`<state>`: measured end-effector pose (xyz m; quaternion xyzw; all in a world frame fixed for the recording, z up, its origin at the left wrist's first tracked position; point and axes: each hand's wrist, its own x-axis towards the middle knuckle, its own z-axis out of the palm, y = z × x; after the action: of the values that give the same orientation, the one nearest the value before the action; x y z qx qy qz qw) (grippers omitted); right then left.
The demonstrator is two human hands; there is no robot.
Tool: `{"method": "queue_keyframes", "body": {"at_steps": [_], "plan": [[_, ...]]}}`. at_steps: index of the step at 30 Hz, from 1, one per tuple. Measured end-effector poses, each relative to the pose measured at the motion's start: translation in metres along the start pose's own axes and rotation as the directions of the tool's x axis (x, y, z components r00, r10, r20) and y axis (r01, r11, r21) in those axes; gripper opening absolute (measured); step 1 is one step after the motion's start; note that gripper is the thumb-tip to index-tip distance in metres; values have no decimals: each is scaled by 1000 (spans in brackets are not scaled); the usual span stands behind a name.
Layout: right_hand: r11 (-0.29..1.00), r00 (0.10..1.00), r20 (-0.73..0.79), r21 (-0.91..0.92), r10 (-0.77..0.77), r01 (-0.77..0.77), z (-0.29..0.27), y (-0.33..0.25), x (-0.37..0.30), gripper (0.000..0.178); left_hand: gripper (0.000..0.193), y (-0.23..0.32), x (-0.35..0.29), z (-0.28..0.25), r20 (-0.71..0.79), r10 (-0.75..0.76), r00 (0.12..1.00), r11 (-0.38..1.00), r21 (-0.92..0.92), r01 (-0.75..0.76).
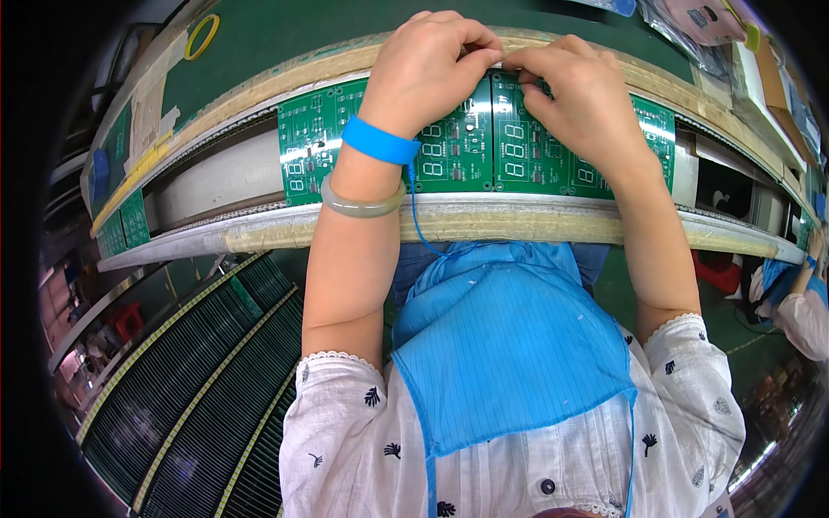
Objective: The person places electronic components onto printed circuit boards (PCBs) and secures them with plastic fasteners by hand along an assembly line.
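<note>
Green circuit boards (462, 164) with white printed outlines and digit displays sit edge to edge in a rail track in front of me. My left hand (423, 73) is over their far edge, thumb and forefinger pinched together. Close beside it, my right hand (583, 99) bends over another green board (511, 142), its fingers curled and closed at the tips. The two sets of fingertips nearly meet above the seam between boards. Whatever they hold is too small or hidden to make out. A blue wrist strap (380, 141) with a thin cord circles my left wrist.
A pale rail (518, 226) runs along the near side of the track. At lower left stands a rack (199, 371) of many upright boards. A yellow ring (201, 37) lies on the green bench, plastic bags (686, 39) at upper right. Another person's sleeve (803, 324) shows far right.
</note>
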<state>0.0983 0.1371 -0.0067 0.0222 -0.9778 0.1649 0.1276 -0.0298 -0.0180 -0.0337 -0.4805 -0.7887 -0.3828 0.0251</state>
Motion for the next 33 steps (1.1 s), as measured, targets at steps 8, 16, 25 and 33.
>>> {"method": "queue_keyframes", "body": {"at_steps": [8,16,25,33], "plan": [[966,996,31,241,86,-91,-10,14,-2,34,16,8,-1,-5,94,-59,994,996,-67,65],[887,974,46,405,224,-223,-11,29,-5,32,15,9,-1,-1,154,-28,988,999,-15,30],[855,969,72,457,237,-244,-13,33,-2,31,12,15,-2,2,153,42,987,999,5,-43],[854,968,57,462,243,-242,-13,33,-3,30,12,17,-2,4,163,54,985,997,45,-62]]}}
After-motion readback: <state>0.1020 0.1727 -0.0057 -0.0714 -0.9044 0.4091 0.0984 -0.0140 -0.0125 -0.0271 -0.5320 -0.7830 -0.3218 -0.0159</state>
